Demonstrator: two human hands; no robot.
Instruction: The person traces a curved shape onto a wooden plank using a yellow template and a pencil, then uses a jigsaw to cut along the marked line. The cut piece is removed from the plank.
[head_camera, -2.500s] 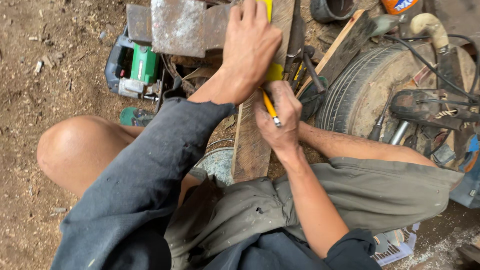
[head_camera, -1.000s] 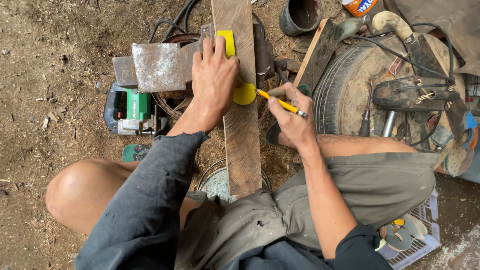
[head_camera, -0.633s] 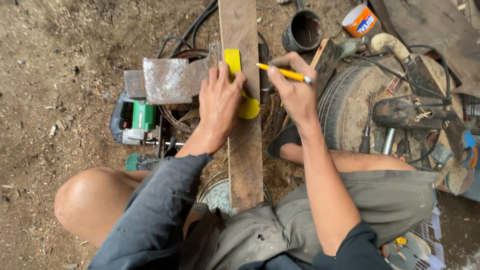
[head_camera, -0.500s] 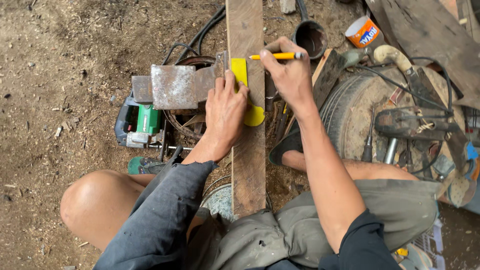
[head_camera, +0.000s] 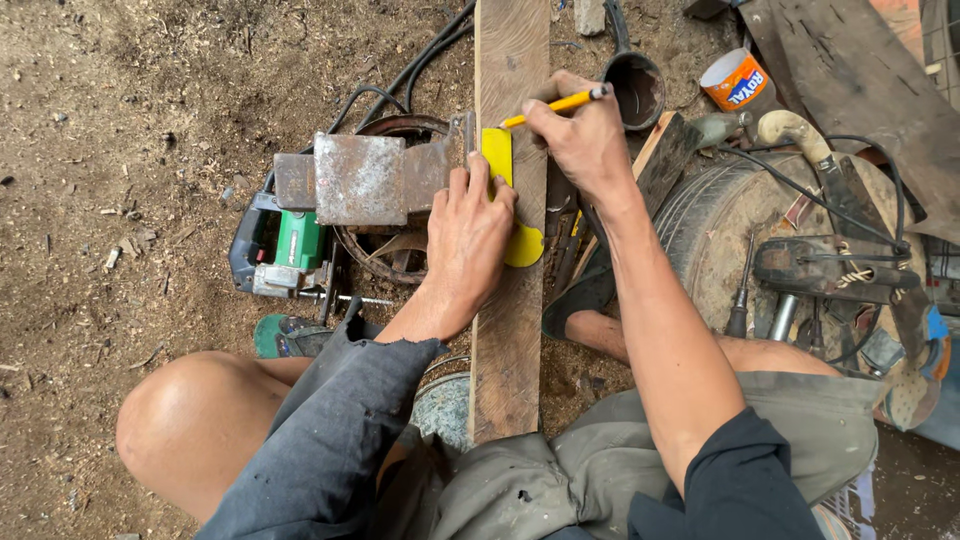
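A long wooden plank (head_camera: 510, 330) runs away from me over the dirt ground. My left hand (head_camera: 467, 235) presses a yellow square-shaped ruler (head_camera: 500, 160) flat on the plank, its fingers partly covering it. My right hand (head_camera: 580, 135) grips a yellow pencil (head_camera: 556, 104), with the tip touching the plank at the ruler's upper edge. A rusty metal block (head_camera: 372, 178) lies against the plank's left edge beside my left hand.
A green and black power tool (head_camera: 280, 250) with black cables lies left of the block. A dark cup (head_camera: 638, 85) and an orange tin (head_camera: 735, 80) stand behind. At the right, a tyre (head_camera: 720, 215) holds a drill and several tools. My bare knee (head_camera: 190, 425) is low left.
The ruler and my left hand slid farther up the plank. My right hand brought the pencil from beside the plank to the ruler's top edge.
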